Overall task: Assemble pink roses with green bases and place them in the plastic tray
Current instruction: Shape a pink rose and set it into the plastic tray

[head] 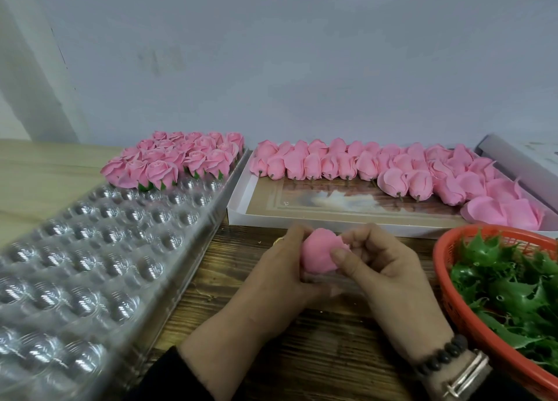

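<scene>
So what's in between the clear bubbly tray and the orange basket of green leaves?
In the head view, both hands: the left hand and right hand hold one pink rose over the bare wooden table.

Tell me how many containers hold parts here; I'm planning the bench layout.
3: the clear plastic tray at left, the white box of pink roses at the back, the orange basket of green bases at right.

Both hands, left [279,267] and right [383,267], grip pink rose [320,254] over wooden table [317,355].

No readable text, label, brand or number shows anywhere.
</scene>
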